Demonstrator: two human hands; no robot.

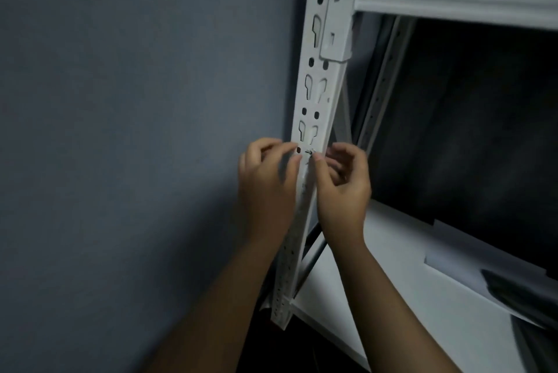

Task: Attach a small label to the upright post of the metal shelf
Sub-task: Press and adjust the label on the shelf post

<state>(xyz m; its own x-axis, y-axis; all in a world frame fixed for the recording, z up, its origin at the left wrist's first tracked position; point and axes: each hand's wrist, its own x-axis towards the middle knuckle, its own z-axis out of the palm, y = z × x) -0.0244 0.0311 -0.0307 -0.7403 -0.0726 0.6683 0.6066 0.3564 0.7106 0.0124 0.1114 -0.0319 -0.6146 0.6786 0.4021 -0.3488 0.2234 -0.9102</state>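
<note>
Both forearms reach up to the upright post (314, 100). Left hand (268, 182) and right hand (344, 188) each pinch the small label (308, 154) against the post's front face. Label appears placed; pressing it flat likely remains.

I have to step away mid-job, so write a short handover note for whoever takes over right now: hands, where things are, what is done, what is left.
Left hand: on the left side of the upright post, fingers curled round its edge, steadying it.
Right hand: thumb and forefinger pinching the small label against the post's front face, just below a pair of keyhole slots.
Label: white with dark marks, on the post between the two hands; too blurred to tell how well it is stuck.
Done: label brought to the post.
Left: press it flat, check that it holds, let go.
</note>
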